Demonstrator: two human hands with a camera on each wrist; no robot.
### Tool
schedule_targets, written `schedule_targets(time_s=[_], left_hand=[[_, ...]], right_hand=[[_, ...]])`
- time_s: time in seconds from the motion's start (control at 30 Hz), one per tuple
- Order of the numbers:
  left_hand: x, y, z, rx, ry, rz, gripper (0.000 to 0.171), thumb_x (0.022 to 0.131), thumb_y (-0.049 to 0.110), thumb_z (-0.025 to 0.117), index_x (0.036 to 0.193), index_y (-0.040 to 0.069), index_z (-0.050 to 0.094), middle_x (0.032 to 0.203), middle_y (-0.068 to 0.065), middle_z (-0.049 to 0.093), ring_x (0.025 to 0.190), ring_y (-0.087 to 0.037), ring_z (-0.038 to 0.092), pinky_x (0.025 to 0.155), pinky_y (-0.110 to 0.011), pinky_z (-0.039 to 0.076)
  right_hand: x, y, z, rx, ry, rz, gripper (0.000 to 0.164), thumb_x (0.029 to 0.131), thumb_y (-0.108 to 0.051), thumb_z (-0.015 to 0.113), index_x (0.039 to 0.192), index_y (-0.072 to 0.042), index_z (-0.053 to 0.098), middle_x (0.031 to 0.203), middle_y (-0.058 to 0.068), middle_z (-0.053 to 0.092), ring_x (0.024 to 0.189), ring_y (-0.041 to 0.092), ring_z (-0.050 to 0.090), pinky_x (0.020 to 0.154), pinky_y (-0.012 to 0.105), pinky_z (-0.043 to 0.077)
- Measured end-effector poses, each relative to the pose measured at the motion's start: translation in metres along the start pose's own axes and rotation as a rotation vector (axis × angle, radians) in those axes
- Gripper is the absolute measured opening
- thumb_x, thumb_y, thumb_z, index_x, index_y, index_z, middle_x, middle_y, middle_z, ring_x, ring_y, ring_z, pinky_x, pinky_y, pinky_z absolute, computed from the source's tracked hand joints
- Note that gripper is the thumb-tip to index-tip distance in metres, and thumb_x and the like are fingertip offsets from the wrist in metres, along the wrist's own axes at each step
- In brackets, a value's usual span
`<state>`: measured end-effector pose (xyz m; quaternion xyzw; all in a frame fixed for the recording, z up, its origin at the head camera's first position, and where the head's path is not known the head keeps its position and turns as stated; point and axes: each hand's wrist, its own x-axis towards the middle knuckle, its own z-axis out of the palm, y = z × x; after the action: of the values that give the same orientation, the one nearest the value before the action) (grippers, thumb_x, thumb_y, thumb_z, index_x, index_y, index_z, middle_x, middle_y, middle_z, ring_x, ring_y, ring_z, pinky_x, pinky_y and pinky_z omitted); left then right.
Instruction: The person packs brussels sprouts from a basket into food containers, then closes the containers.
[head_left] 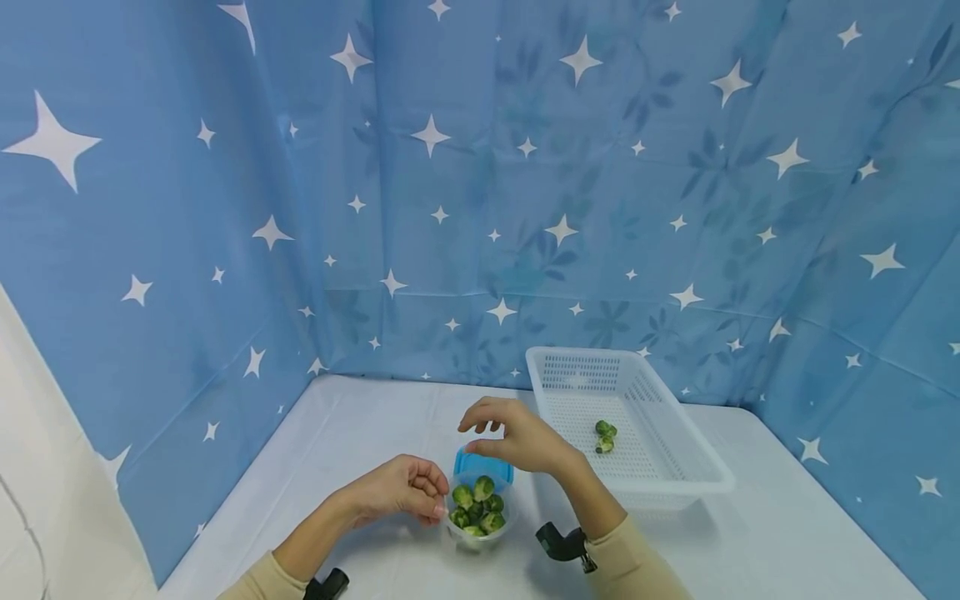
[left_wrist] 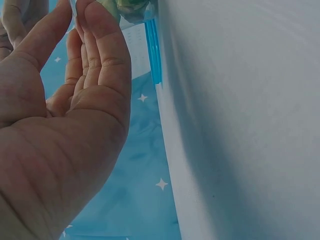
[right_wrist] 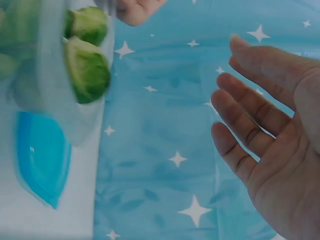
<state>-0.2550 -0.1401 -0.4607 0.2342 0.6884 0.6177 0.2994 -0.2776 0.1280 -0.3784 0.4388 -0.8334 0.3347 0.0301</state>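
A small clear plastic container [head_left: 478, 543] filled with several Brussels sprouts [head_left: 476, 509] stands on the white table. My left hand [head_left: 399, 491] pinches its left rim between thumb and fingertips; in the left wrist view the thumb and fingers [left_wrist: 111, 55] meet at the clear edge. My right hand [head_left: 517, 433] hovers above and behind the container, fingers spread and loosely bent, with nothing in it. Below that hand a blue lid [head_left: 489, 468] lies on the table just behind the container. Sprouts [right_wrist: 87, 70] show close through the container's wall in the right wrist view.
A white perforated basket [head_left: 675, 467] sits to the right at the back, with a few Brussels sprouts [head_left: 606, 437] on its floor. Behind the white table [head_left: 390, 417] hangs a blue curtain [head_left: 480, 208] with white stars.
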Motion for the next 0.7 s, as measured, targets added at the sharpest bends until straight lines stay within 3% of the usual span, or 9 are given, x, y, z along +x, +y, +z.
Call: schedule_targets(time_s=[0.37, 0.7], left_hand=[[0.001, 0.0, 0.0, 0.014, 0.01, 0.0, 0.036, 0.094, 0.008, 0.076, 0.12, -0.012, 0.062, 0.09, -0.004, 0.075, 0.081, -0.015, 0.073, 0.078, -0.034, 0.064], [0.0, 0.0, 0.001, 0.01, 0.005, 0.004, 0.037, 0.093, 0.01, 0.078, 0.119, -0.012, 0.062, 0.09, -0.003, 0.075, 0.08, -0.014, 0.073, 0.078, -0.034, 0.064]], right_hand=[[0.004, -0.011, -0.039, -0.125, 0.068, -0.004, 0.024, 0.095, -0.015, 0.078, 0.119, -0.017, 0.074, 0.121, 0.0, 0.071, 0.102, 0.014, 0.064, 0.084, 0.036, 0.057], [0.009, 0.005, -0.075, -0.187, 0.121, 0.053, 0.023, 0.096, -0.014, 0.076, 0.118, -0.015, 0.075, 0.123, 0.002, 0.07, 0.1, 0.022, 0.065, 0.082, 0.04, 0.057]])
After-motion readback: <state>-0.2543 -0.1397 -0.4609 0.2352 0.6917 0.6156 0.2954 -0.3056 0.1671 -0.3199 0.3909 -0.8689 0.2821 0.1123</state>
